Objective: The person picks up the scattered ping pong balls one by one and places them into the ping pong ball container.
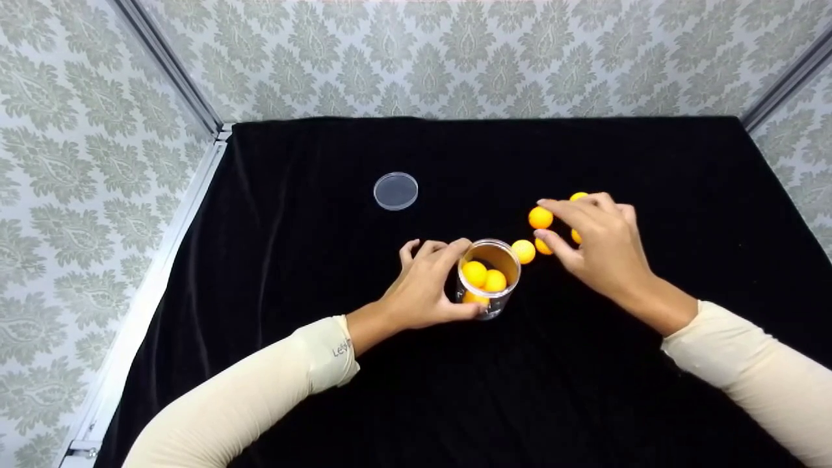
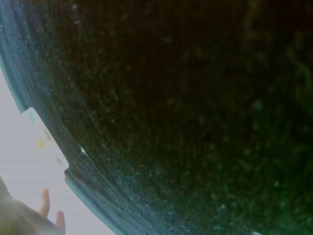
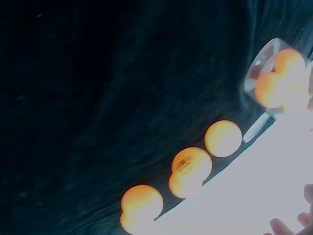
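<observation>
My left hand [image 1: 422,286] grips a clear plastic jar [image 1: 500,257] round its side, thumb in front and fingers behind. Several orange balls [image 1: 474,273] lie inside it; the jar's mouth faces up. My right hand [image 1: 601,244] hovers over more loose balls, its index finger and thumb parted on either side of one orange ball [image 1: 540,218]. In the right wrist view that ball [image 3: 191,161] shows dark printing, with no fingers against it. Another orange ball [image 1: 523,251] sits right beside the jar. My right hand partly hides the others.
A clear round lid [image 1: 396,191] lies on the black cloth [image 1: 312,195] behind the jar. Pale metal framing [image 1: 162,253] runs along the left edge of the table. Patterned wall panels [image 1: 429,65] stand at the back and sides.
</observation>
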Motion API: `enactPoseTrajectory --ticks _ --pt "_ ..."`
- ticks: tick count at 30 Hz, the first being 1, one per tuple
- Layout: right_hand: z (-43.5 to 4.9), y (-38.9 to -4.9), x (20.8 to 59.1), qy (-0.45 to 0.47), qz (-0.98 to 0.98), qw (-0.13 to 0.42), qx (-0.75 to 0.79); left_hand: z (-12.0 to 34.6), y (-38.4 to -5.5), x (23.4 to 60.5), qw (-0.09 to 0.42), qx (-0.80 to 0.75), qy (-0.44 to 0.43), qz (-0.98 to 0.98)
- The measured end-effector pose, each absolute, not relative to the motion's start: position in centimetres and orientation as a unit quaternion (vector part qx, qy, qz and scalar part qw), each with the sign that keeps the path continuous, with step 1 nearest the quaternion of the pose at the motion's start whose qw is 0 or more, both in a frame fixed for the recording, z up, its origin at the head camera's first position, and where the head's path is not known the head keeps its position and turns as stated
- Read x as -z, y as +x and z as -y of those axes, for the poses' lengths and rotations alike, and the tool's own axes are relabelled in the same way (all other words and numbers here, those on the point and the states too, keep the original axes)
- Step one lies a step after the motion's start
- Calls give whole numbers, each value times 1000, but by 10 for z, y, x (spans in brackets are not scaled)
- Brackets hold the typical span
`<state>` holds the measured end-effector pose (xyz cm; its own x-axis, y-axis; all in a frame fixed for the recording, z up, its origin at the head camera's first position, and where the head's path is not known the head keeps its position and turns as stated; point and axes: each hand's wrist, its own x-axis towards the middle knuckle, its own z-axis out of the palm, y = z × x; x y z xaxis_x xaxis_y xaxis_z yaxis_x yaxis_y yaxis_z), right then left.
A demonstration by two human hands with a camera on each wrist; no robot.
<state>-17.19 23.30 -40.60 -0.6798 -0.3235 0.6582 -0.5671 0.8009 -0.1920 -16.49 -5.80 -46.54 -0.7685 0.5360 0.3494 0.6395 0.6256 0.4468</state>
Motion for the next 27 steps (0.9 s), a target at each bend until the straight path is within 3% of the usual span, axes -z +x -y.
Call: enactPoseTrajectory --ticks 27 --pt "-296 -201 436 146 931 291 -165 58 -165 465 90 281 -329 897"
